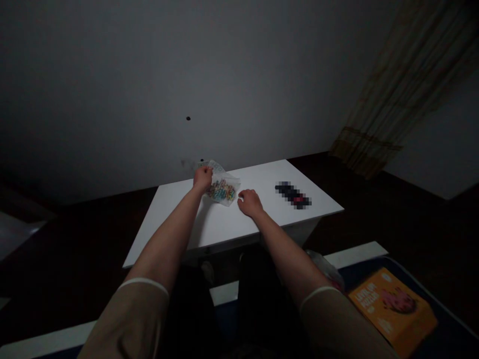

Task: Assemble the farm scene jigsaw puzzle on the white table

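While my left hand (203, 178) pinches the clear plastic bag (231, 181) at its far-left edge | right hand (250, 203) half-curled, seemingly empty, just right of it | bag over white table (224, 227), left of centre | one-sided grip could slip, spilling colourful pieces (222, 192)

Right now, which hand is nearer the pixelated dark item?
Right. Right hand is left of the pixelated dark item; left hand is farther left, holding the clear bag.

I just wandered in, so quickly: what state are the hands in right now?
Left hand: closed, pinching the clear bag of colorful pieces.
Right hand: open, loosely curled beside the bag; nothing visibly held.
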Demonstrator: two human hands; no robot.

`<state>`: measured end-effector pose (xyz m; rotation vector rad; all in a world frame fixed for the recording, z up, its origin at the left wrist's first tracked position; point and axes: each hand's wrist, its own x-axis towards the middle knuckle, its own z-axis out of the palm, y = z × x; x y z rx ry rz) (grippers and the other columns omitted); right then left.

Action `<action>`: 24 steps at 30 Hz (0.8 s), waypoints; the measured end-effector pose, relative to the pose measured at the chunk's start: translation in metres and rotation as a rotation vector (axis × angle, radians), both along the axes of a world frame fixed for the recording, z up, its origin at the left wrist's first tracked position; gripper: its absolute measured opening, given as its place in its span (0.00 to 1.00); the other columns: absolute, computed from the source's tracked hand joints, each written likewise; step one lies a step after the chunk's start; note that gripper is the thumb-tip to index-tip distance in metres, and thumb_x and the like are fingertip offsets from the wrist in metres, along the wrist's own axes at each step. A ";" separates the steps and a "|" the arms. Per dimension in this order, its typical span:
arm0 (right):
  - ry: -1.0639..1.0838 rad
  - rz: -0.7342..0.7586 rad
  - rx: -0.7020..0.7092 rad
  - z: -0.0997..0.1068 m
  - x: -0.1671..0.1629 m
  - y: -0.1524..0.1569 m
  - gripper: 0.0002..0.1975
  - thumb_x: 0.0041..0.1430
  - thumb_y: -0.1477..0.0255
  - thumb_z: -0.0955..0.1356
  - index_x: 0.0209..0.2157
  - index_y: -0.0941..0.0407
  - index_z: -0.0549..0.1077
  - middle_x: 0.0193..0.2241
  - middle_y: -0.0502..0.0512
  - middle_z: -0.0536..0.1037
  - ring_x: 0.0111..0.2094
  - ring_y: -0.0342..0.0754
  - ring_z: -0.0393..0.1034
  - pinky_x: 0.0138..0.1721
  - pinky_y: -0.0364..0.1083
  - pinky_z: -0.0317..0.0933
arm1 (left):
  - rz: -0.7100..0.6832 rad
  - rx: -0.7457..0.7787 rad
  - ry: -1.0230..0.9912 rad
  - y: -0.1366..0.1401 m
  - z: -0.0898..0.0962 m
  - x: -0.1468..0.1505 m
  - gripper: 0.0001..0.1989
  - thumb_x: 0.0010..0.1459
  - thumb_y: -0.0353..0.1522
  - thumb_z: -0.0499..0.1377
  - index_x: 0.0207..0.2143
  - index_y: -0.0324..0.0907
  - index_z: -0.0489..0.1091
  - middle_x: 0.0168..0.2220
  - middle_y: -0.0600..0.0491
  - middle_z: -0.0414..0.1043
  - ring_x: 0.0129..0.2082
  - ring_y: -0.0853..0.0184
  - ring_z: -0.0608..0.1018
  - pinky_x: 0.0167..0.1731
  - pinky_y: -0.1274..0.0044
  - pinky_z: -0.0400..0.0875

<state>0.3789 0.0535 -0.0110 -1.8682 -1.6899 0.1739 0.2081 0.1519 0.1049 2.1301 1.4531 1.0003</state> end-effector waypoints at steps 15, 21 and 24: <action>-0.056 0.001 -0.008 0.004 -0.001 -0.003 0.12 0.60 0.71 0.65 0.43 0.58 0.75 0.44 0.62 0.75 0.49 0.54 0.64 0.52 0.48 0.53 | 0.013 0.132 0.159 0.005 0.037 0.018 0.15 0.68 0.36 0.49 0.38 0.33 0.69 0.31 0.53 0.70 0.29 0.72 0.62 0.33 0.78 0.53; -0.060 0.004 -0.003 0.005 -0.001 -0.004 0.13 0.60 0.70 0.65 0.45 0.58 0.74 0.44 0.61 0.75 0.48 0.53 0.64 0.50 0.48 0.54 | 0.019 0.187 0.226 0.000 0.046 0.023 0.16 0.68 0.39 0.50 0.43 0.36 0.71 0.39 0.49 0.73 0.33 0.70 0.66 0.35 0.77 0.55; -0.063 -0.004 -0.002 0.005 -0.002 -0.004 0.13 0.60 0.70 0.65 0.45 0.58 0.74 0.44 0.61 0.76 0.48 0.53 0.64 0.50 0.48 0.54 | 0.035 0.204 0.255 -0.003 0.051 0.023 0.17 0.67 0.40 0.50 0.45 0.38 0.71 0.42 0.48 0.74 0.35 0.68 0.67 0.37 0.76 0.56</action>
